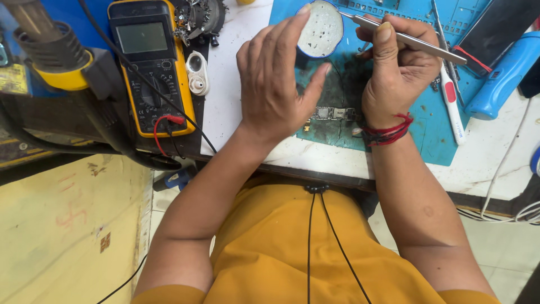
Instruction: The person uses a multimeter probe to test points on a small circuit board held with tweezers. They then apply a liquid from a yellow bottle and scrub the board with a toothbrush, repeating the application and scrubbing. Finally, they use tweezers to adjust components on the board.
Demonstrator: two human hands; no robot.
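A faded yellow label (12, 79) with dark print sits at the far left edge of my bench, beside the grey hot-air nozzle with its yellow collar (53, 53). The yellow handheld multimeter (151, 65) lies next to it, its grey screen blank, a red lead plugged in low down.

My left hand (275, 84) is raised over the blue silicone work mat (439, 141), fingers loosely spread and half curled, pinching nothing; the fingertips reach up to the rim of the round blue-edged tin of whitish paste (322, 28), and I cannot tell whether they touch it. My right hand (396, 70) is closed on the slim silver metal tweezers (405, 38), thumb on top, with the fine tip pointing left onto the edge of the tin.

The small green circuit board with metal shields (332, 114) lies on the darkened patch of the mat, below and between my two hands, just beside my right wrist with its red thread band (388, 132). A white-and-red pen-shaped tool (451, 104) lies on the mat right of my hand.
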